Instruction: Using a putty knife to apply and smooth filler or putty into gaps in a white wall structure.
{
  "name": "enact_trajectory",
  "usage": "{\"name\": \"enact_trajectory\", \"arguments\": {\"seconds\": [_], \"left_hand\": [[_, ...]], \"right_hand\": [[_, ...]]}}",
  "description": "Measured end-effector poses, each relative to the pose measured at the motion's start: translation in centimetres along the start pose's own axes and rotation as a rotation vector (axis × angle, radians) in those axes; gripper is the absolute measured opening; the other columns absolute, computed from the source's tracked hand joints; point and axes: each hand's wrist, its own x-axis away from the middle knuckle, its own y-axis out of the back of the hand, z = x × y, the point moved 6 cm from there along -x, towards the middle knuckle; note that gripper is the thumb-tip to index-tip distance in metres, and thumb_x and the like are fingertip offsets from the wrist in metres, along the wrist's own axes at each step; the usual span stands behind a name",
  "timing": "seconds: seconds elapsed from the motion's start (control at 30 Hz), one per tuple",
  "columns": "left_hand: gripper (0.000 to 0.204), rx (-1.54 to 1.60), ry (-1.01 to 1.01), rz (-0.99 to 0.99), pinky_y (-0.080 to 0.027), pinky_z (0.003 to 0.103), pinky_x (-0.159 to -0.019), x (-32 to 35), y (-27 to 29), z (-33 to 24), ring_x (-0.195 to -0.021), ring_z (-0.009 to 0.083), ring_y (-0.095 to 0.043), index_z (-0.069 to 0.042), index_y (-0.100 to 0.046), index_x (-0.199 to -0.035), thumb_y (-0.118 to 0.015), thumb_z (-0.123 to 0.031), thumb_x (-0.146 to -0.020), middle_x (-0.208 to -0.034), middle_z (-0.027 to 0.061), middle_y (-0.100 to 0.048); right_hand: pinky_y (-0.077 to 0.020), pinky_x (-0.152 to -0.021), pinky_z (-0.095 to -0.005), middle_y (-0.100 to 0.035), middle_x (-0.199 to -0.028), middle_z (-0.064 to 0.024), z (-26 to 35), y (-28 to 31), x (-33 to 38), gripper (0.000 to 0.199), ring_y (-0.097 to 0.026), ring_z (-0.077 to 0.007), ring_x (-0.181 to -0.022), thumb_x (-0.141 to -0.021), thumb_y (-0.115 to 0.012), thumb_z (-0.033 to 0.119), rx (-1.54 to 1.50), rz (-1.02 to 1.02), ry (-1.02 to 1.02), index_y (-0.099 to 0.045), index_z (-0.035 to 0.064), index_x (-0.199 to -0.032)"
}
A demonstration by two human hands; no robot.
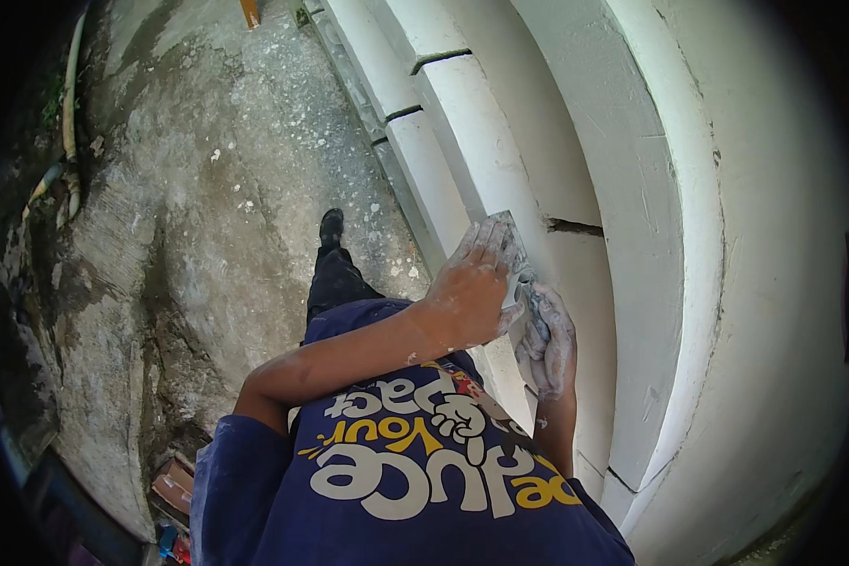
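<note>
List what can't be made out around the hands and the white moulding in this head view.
- Flat tool: mostly hidden under the left hand; its handle doesn't show.
- Right hand: coated in white paste; its grip can't be told.
- White moulding: its lower run is hidden behind the blue shirt.
- Items at the lower left: dark, cut by the rim.

Small packages lie at the lower left of the frame, on the ground beside the person's shirt; one is a flat box, brownish-orange with a pale band; below it sit smaller red and blue packs, too small to tell apart; no signs or screens.
</note>
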Motion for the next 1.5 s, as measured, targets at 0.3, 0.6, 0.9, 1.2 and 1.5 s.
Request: {"name": "enact_trajectory", "arguments": {"seconds": [0.3,0.6,0.9,1.2,1.5], "left_hand": [[0.078,0.036,-0.14,-0.157,-0.015,0.055,-0.125,0.4,1.0,0.4,-0.148,0.0511,-0.028,0.016,-0.045,-0.142,-0.058,-0.043,-0.094,-0.151,0.0411,-0.037],[0.072,-0.074,-0.151,-0.199,-0.019,0.055,-0.124,0.8,-0.6,-0.4,-0.139,0.051,-0.041,0.013,-0.051,-0.137,-0.063,-0.042,-0.092,-0.139,0.0432,-0.047],[0.08,0.028,-0.081,0.026,-0.014,0.057,-0.124,0.5,-1.1,-0.8,-0.146,0.056,-0.028,0.021,-0.049,-0.134,-0.06,-0.047,-0.093,-0.147,0.0496,-0.033],[0.08,-0.09,-0.107,-0.228,-0.014,0.059,-0.123,0.8,-2.2,-1.8,-0.145,0.0592,-0.027,0.024,-0.052,-0.127,-0.063,-0.046,-0.089,-0.148,0.0523,-0.027],[0.095,-0.014,-0.054,-0.169,-0.011,0.058,-0.125,0.6,-1.8,-1.1,-0.149,0.0564,-0.017,0.023,-0.029,-0.146,-0.067,-0.042,-0.088,-0.154,0.0483,-0.019]], "right_hand": [[-0.0352,-0.039,-0.025,-0.044,-0.059,0.0044,0.6,0.8,-0.4,0.033,-0.034,-0.0057,-0.043,-0.105,-0.053,0.022,-0.069,0.06,-0.013,-0.059,0.0032,-0.131],[-0.0329,-0.038,-0.0243,-0.054,-0.067,0.0027,-1.2,0.4,-1.2,0.034,-0.036,-0.0057,-0.041,-0.101,-0.054,0.021,-0.057,-0.081,0.01,-0.058,0.0041,-0.13],[-0.0439,-0.049,-0.0217,-0.067,-0.099,-0.0056,-1.5,0.9,0.3,0.031,-0.056,-0.0082,-0.062,-0.102,-0.054,0.015,0.027,-0.037,0.024,-0.058,-0.0006,-0.129],[-0.0469,-0.058,-0.022,-0.066,-0.105,-0.0068,-1.6,0.6,-0.4,0.03,-0.059,-0.0091,-0.075,-0.104,-0.052,0.015,-0.046,0.005,0.11,-0.058,-0.002,-0.128],[-0.0415,-0.047,-0.0226,-0.066,-0.097,-0.0047,-1.8,0.3,-0.4,0.03,-0.056,-0.0077,-0.061,-0.105,-0.051,0.016,0.064,-0.027,0.136,-0.058,0.0005,-0.129]]}}
